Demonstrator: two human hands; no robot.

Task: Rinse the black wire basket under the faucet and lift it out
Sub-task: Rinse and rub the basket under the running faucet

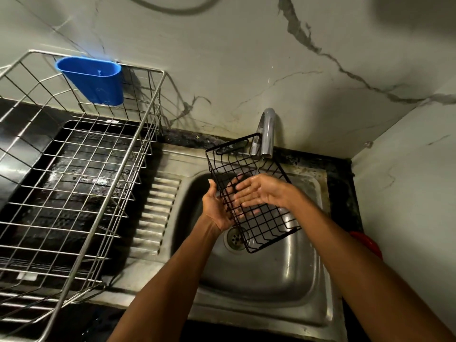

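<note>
Both your hands are on the basket (256, 193), tilted over the sink (266, 275) with its far end under the faucet (267, 130) at twelve o'clock. Your left hand (217, 208) grips its nine o'clock rim; your right hand (259, 191) lies spread flat inside.

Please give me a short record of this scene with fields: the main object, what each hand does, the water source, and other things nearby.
main object: black wire basket, tilted, held over the sink
left hand: left hand holds the basket's left edge from below
right hand: right hand open, palm and fingers flat against the basket mesh
water source: faucet above the basket's far end; flow too faint to confirm
drain: drain partly behind the basket
nearby: steel dish rack on the left, with a blue cup hung on its back rim
</note>
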